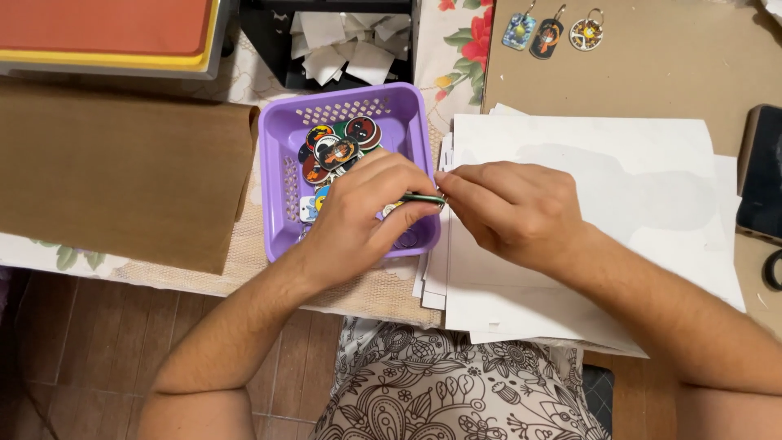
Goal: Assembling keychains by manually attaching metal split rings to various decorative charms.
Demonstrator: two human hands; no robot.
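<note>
Both hands (440, 213) meeting, pinching thin tag (423, 198)

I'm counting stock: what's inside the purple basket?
The purple basket holds a pile of printed keychain tags, round and oblong. The left hand covers the near part, so the count is hidden.
</note>
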